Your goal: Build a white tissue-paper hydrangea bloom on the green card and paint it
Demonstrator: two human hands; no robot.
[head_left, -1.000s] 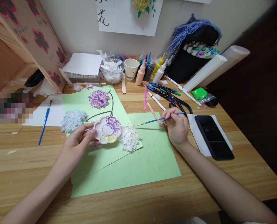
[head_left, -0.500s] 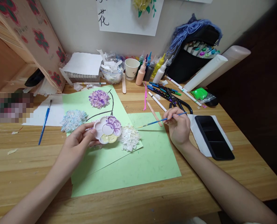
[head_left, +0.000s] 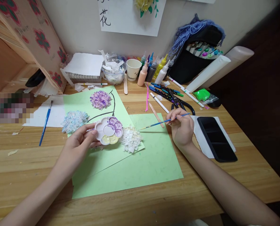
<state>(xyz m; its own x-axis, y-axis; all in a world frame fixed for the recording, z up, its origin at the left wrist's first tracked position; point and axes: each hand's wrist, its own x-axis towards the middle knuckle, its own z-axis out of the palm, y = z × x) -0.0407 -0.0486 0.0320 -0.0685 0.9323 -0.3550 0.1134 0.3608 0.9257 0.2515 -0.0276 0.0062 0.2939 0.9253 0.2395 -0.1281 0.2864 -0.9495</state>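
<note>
My left hand (head_left: pixel 83 138) grips the left rim of a white flower-shaped palette (head_left: pixel 108 131) with purple and yellow paint in its wells. A thin blue paintbrush (head_left: pixel 158 123) is pinched in my right hand (head_left: pixel 181 127); its tip points left, by the right edge of a white paper flower (head_left: pixel 131 140) with a yellowish tinge. Whether the tip touches the petals I cannot tell. A purple flower (head_left: pixel 100 99) and a pale blue flower (head_left: pixel 75 121) lie on the upper green sheet (head_left: pixel 123 110), which has black stem lines. A second green sheet (head_left: pixel 154 157) lies beneath.
Another brush (head_left: pixel 45 122) rests at the left. Along the back stand a bowl of paper scraps (head_left: pixel 113 72), a paper cup (head_left: pixel 133 69) and paint bottles (head_left: pixel 142 73). Scissors (head_left: pixel 181 103) and pens lie behind my right hand, a black phone (head_left: pixel 216 139) to its right.
My right hand and the brush have shifted very slightly to the right. The palette and my left hand have hardly moved.
</note>
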